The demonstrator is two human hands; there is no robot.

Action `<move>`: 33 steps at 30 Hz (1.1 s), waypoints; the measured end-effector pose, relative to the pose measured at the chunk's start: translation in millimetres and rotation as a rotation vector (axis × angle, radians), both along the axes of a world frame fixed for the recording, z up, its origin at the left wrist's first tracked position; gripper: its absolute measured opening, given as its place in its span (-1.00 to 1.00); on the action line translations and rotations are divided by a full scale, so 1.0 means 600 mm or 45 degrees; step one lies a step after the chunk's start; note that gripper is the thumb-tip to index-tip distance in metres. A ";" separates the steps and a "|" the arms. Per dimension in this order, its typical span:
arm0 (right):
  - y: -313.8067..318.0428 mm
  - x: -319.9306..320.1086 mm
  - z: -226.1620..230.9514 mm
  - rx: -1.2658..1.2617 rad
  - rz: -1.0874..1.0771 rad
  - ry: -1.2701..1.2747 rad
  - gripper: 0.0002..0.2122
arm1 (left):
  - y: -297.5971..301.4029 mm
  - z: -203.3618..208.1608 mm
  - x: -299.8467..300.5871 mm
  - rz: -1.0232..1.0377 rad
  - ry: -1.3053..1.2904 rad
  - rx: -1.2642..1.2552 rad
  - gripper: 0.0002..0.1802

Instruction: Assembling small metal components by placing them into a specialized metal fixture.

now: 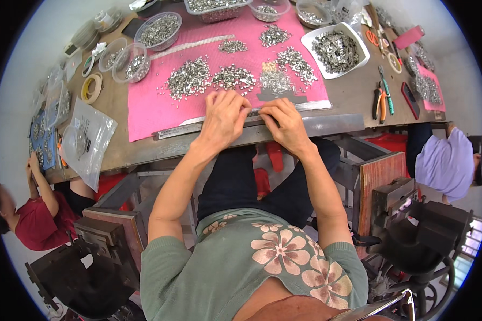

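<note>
At the bottom of the frame, a green flowered shirt (219, 273) is worn by the person, whose forearms are stretched up toward the table (126, 147). At the centre, the left hand (223, 119) is held with its fingers bent down to the bar (179, 130); beside it, just apart, the right hand (286, 125) is held with thumb and fingers drawn together at the same bar. What is gripped by either hand is hidden by the fingers and cannot be told. The bar is laid aslant along the near edge of a pink mat (144, 109).

Beyond the hands, small metal parts are gathered in heaps: a broad heap (189, 79) at upper left of centre, a smaller heap (233, 78) above the left hand, and thin pins (276, 82) above the right. To the right, pliers (379, 104) are laid on the table; to the left, a tape roll (91, 88) and a clear bag (99, 131). Farther up, a white tray (360, 60) and a round tub (177, 33) are filled with metal parts. At the far left and right, two other people are seated.
</note>
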State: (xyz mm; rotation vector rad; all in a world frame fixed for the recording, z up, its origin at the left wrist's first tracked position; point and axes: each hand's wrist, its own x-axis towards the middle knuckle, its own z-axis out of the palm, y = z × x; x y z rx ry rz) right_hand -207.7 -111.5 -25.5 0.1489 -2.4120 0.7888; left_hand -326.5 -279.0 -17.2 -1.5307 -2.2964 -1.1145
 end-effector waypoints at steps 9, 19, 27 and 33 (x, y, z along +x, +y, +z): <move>0.052 0.051 -0.010 -0.153 -0.449 0.165 -0.86 | 0.005 -0.007 0.018 -0.044 -0.040 0.053 -0.89; 0.140 0.029 -0.024 0.025 -0.711 -0.025 -0.92 | 0.008 -0.005 0.032 0.104 -0.110 -0.019 -0.80; 0.154 0.008 -0.021 0.165 -0.745 -0.127 -0.93 | 0.022 -0.019 0.046 0.241 -0.041 0.004 -0.76; 0.152 0.025 -0.002 -0.301 -0.628 -0.131 -0.94 | -0.007 -0.025 0.050 0.275 -0.001 0.321 -0.84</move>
